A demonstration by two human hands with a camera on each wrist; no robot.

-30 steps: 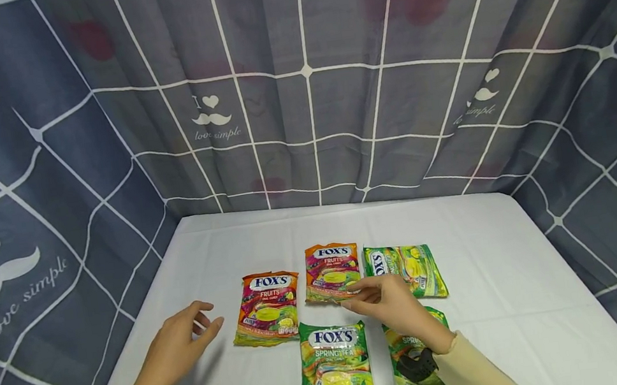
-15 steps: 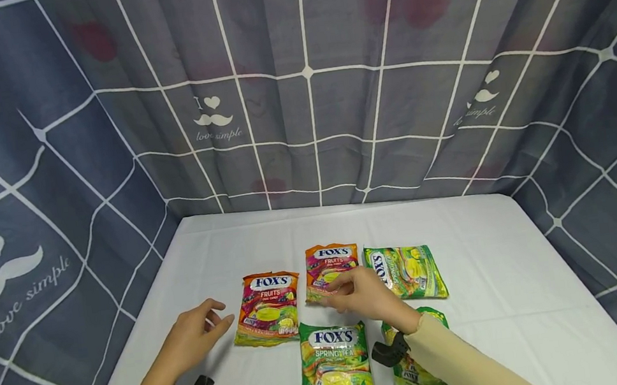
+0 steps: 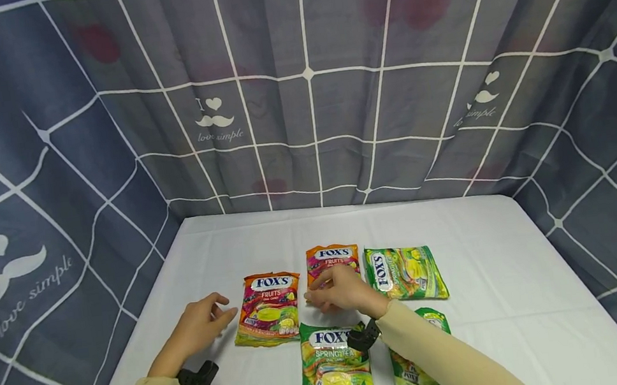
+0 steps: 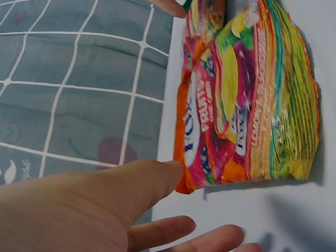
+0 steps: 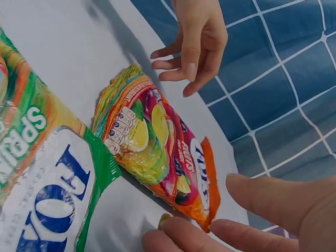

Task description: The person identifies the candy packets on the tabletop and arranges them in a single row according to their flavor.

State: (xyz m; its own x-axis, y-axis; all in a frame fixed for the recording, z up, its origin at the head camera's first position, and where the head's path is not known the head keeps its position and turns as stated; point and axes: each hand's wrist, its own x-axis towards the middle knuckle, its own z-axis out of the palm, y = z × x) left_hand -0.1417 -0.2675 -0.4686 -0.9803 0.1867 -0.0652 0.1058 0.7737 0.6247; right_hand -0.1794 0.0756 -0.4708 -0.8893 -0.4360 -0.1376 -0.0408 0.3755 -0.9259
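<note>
Head camera: five candy bags lie face up on a white worktop (image 3: 484, 254), backed and flanked by a dark grid-patterned curtain (image 3: 275, 113).

Left hand (image 3: 200, 324): fingers loosely bent, thumb apart from them, grasping nothing. It is just left of the left fruit bag (image 3: 268, 313), whose orange top edge faces the curtain. In the left wrist view the thumb tip overlaps a corner of that bag; contact cannot be confirmed.

Right hand (image 3: 340, 288): fingers relaxed and curved, with a visible gap to the thumb in the right wrist view; no grip on any bag is seen. It is over the lower part of the rear fruit bag (image 3: 332, 254), hiding much of it. Whether it touches that bag cannot be determined.

To the right of the rear fruit bag lies a sideways green bag (image 3: 408, 273), its lettering turned. Nearest the camera are the front green bag (image 3: 337, 375), close to the left fruit bag's lower right corner, and the right green bag (image 3: 415, 378), partly covered by the right sleeve (image 3: 444, 352).
</note>
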